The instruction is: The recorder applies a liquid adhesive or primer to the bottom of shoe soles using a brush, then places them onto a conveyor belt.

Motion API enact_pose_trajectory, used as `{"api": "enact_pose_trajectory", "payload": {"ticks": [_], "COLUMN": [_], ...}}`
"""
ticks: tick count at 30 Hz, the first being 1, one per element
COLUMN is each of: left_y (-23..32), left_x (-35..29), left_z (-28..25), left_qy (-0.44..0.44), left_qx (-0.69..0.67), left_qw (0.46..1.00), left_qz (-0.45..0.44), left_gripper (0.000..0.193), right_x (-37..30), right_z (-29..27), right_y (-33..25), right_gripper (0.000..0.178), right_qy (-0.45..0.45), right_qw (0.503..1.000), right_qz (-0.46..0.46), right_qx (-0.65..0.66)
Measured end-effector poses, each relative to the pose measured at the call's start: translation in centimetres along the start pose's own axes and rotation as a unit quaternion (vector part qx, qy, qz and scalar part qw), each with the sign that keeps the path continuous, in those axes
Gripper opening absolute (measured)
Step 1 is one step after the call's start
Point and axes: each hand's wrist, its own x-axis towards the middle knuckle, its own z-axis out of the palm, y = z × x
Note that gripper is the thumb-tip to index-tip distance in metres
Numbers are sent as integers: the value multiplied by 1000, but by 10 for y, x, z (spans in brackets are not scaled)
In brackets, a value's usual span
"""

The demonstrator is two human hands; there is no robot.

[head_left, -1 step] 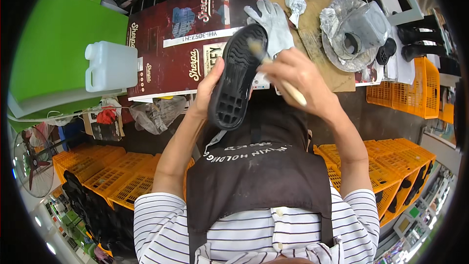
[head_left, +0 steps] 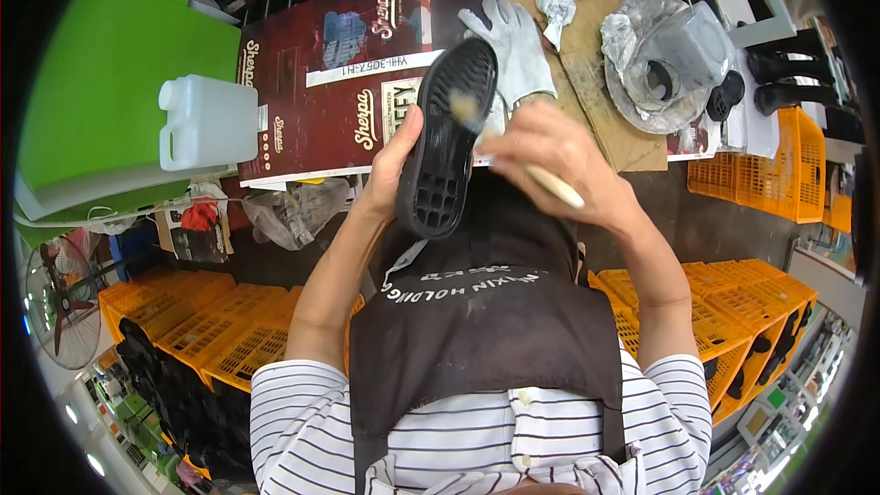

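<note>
My left hand grips a black rubber shoe sole by its left edge, thumb in front. The sole's hollow inner side, with wavy ribs at the top and square cells at the lower end, faces up. A brush with a pale handle is closed in my right hand. Its tan bristles, blurred, are at the sole's upper middle and seem to touch it. Just beyond the sole lies a pale grey work glove on the table.
Printed maroon cardboard covers the table. A white plastic jug stands at left. On the right sit crumpled wrapping and a clear container in a plastic-covered dish. Orange crates stand right and behind me.
The brush has moved down the sole, from the upper ribs toward its middle, and my right hand has shifted with it. The sole has tilted slightly and moved a little left at its top.
</note>
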Motion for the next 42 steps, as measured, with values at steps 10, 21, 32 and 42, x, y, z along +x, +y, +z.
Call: {"api": "enact_pose_trajectory", "payload": {"ticks": [10, 21, 32, 42], "left_y": [2, 26, 36, 19], "left_x": [2, -6, -3, 11], "left_z": [3, 20, 16, -7], "left_qy": [41, -12, 33, 40], "left_qx": [93, 274, 381, 334], "left_qw": [990, 920, 836, 855], "left_qz": [93, 282, 394, 396], "left_gripper": [66, 57, 64, 70], "right_x": [3, 20, -2, -11], "right_z": [-1, 4, 11, 7], "right_y": [-13, -11, -21, 22], "right_gripper": [19, 11, 14, 36], "right_qy": [-25, 92, 6, 129], "right_qw": [998, 992, 970, 659], "right_qz": [-37, 8, 117, 384], "right_qx": [49, 91, 212, 634]}}
